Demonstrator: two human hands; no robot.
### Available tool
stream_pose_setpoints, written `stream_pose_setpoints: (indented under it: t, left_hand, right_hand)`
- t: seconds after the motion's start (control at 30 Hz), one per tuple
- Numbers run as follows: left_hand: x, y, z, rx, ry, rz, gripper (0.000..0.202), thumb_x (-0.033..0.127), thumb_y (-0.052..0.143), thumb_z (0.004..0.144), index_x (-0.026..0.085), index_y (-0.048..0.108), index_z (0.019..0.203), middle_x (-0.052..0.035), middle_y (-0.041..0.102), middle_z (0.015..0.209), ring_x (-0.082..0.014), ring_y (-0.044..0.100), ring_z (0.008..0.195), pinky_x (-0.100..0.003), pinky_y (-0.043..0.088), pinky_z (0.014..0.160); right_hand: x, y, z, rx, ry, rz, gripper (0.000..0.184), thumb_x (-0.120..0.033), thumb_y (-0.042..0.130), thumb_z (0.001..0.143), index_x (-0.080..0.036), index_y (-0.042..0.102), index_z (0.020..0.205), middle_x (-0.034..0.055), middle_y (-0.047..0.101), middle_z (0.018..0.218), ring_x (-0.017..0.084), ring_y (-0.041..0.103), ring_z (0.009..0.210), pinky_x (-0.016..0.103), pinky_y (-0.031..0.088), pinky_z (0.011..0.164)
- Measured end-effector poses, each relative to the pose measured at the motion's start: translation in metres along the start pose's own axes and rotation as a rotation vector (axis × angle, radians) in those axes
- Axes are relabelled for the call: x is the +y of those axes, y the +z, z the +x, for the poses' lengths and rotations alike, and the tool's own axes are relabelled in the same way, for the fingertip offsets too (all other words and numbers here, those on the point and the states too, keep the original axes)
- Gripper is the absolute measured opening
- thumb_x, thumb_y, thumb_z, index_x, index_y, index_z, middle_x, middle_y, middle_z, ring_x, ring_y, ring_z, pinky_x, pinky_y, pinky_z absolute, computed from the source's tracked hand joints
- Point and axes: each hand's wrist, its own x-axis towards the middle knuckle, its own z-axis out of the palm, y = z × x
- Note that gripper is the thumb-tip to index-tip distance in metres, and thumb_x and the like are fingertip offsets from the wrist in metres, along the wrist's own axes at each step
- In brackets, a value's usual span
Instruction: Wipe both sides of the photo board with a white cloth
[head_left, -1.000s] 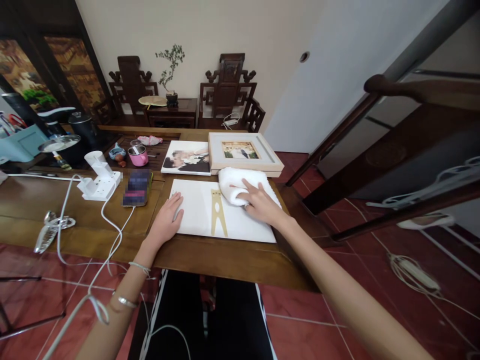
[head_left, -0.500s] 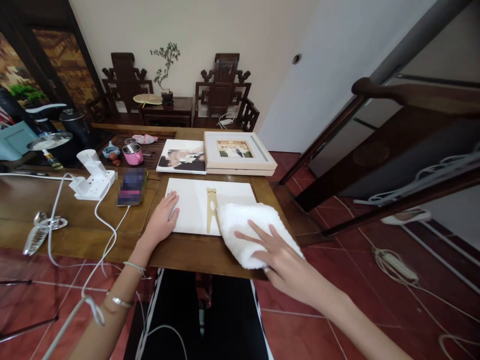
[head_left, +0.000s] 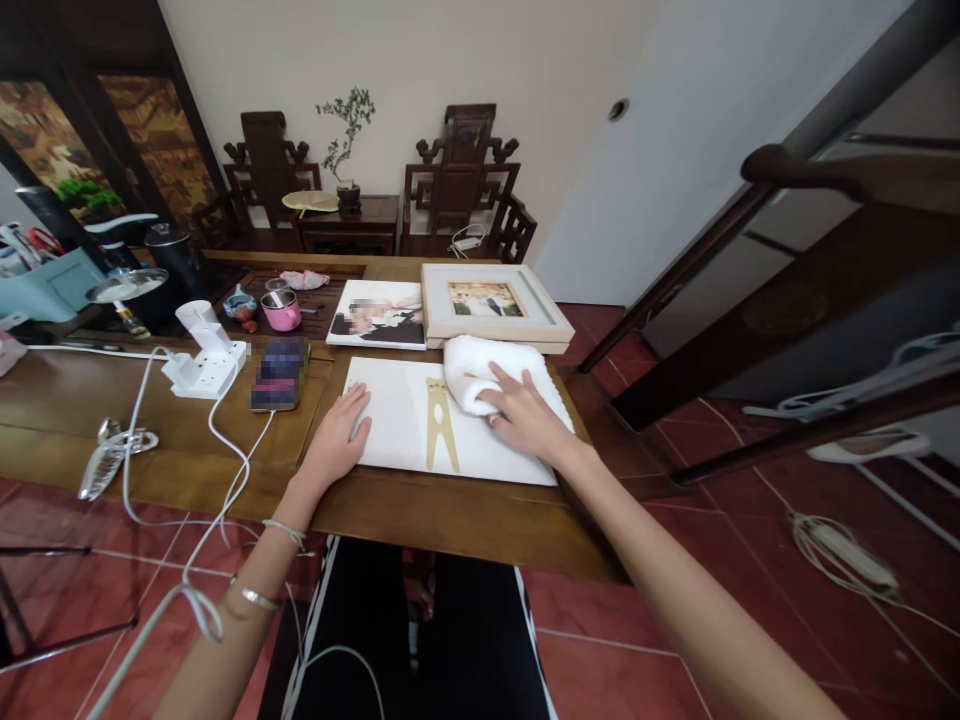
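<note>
A white rectangular board [head_left: 394, 430] lies flat near the table's front edge, with a gold cat-headed figure with two long legs [head_left: 436, 440] on its face. My left hand [head_left: 337, 437] rests on the board's left end, fingers stretched out, holding nothing. At the board's upper right, my right hand [head_left: 529, 415] presses a fluffy white towel [head_left: 466, 362] down, its fingers partly sunk in a fold. The towel covers the board's right back corner and touches or nearly touches the framed picture behind it.
Behind the board lie a photo panel [head_left: 379, 320] and a pale picture frame [head_left: 555, 325]. To the left are a phone [head_left: 279, 375], a white power strip [head_left: 214, 370] with trailing cables, a pink cup [head_left: 281, 312] and a silver claw clip [head_left: 109, 460]. A dark wooden chair [head_left: 720, 300] stands right.
My right hand has moved the towel away from me, from the board's front right to its back right, uncovering more of the gold figure. My left hand stays on the board.
</note>
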Motion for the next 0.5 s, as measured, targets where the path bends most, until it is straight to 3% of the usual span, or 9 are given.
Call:
stream_pose_setpoints:
  t: [0.3, 0.4, 0.5]
  left_hand:
    - [-0.001, 0.001, 0.000, -0.004, 0.000, 0.021, 0.046, 0.028, 0.038, 0.092, 0.009, 0.050, 0.132, -0.0175, 0.043, 0.144, -0.0261, 0.034, 0.138, -0.048, 0.026, 0.115]
    - [-0.002, 0.001, 0.000, 0.006, 0.013, 0.017, 0.045, 0.029, 0.038, 0.092, 0.012, 0.050, 0.132, -0.0157, 0.043, 0.144, -0.0253, 0.035, 0.138, -0.048, 0.027, 0.115]
    - [-0.002, 0.001, 0.000, 0.012, 0.013, 0.020, 0.045, 0.029, 0.039, 0.092, 0.012, 0.050, 0.132, -0.0147, 0.044, 0.144, -0.0245, 0.034, 0.138, -0.047, 0.026, 0.115]
  right_hand:
    - [-0.066, -0.017, -0.109, -0.050, -0.113, 0.041, 0.036, 0.002, 0.038, 0.062, -0.019, 0.062, 0.078, 0.0029, 0.043, 0.146, 0.034, 0.011, 0.142, 0.072, 0.017, 0.108]
    - [-0.072, -0.022, -0.119, -0.087, -0.122, 0.065, 0.036, 0.002, 0.038, 0.060, -0.020, 0.062, 0.076, 0.0015, 0.043, 0.146, 0.034, 0.011, 0.142, 0.071, 0.019, 0.108]
    - [-0.062, -0.023, -0.103, -0.096, -0.095, 0.092, 0.040, 0.002, 0.039, 0.061, -0.020, 0.063, 0.084, 0.0028, 0.043, 0.146, 0.033, 0.013, 0.142, 0.069, 0.019, 0.109]
